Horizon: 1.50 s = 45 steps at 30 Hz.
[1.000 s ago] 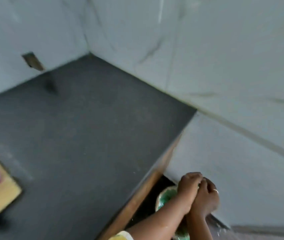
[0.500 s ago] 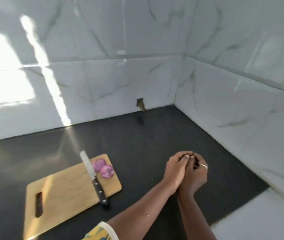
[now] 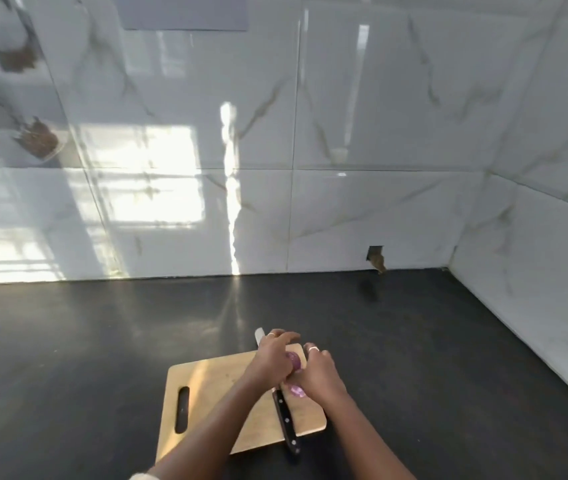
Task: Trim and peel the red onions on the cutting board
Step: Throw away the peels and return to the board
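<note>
Your left hand point(image 3: 272, 360) and right hand point(image 3: 318, 374) flank an onion point(image 3: 293, 362) on the board point(image 3: 206, 386).
Fingers gripping it or not: cannot tell.

Daylight reaches us as a bright window-shaped glare on the glossy wall tiles point(image 3: 144, 188) beyond and left of the cutting board point(image 3: 206, 386). Straight beyond the board we see a thin vertical streak, carried as sheen onto the dark counter point(image 3: 102, 341). Far from the board tile lines bow; detail is soft.
</note>
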Each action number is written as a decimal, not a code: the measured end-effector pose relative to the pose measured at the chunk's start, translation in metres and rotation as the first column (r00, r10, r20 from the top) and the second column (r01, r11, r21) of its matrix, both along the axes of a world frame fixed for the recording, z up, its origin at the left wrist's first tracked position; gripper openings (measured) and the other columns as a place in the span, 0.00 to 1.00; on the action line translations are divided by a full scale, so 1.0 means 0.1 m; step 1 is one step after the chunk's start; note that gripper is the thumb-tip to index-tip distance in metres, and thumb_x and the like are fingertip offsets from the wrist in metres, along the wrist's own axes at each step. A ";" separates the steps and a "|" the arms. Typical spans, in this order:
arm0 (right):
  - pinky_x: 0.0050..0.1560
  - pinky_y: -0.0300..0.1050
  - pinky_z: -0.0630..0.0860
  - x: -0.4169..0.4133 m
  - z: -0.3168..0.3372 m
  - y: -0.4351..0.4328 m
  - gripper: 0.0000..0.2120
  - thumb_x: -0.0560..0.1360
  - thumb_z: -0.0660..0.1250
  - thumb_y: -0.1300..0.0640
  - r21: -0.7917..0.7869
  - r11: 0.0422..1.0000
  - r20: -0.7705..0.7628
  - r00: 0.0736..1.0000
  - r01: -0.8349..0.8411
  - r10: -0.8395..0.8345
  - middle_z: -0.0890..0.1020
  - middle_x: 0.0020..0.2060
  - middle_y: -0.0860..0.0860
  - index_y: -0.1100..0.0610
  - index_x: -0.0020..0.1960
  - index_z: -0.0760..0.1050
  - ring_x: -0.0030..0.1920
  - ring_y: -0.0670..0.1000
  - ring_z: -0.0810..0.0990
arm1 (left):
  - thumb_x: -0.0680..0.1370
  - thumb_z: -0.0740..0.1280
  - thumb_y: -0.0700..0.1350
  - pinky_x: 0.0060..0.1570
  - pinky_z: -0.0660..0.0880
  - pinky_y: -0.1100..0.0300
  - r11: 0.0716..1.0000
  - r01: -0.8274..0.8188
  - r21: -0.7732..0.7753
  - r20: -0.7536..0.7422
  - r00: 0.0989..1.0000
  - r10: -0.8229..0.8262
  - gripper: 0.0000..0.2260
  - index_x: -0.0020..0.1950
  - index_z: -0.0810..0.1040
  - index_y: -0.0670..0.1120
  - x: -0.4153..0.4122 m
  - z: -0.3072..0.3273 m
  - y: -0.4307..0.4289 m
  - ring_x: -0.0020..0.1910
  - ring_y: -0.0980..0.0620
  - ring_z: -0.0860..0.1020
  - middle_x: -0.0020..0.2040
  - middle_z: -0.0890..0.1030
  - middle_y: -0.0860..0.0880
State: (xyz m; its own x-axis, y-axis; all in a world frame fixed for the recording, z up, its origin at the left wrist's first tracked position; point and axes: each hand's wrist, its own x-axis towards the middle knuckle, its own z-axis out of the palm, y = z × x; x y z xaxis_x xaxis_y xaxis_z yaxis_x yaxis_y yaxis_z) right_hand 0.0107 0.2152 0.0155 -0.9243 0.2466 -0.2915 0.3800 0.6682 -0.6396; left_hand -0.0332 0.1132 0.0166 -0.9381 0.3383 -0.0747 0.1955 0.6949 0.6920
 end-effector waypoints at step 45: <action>0.46 0.44 0.73 0.23 0.03 -0.45 0.13 0.76 0.65 0.59 0.288 0.955 0.044 0.997 -0.075 0.065 0.78 0.57 0.54 0.58 0.61 0.72 0.57 0.55 0.79 | 0.71 0.72 0.48 0.62 0.68 0.58 0.983 -0.182 -0.032 -0.058 0.982 0.180 0.21 0.62 0.75 0.53 0.33 -0.39 -0.84 0.60 0.49 0.70 0.63 0.74 0.50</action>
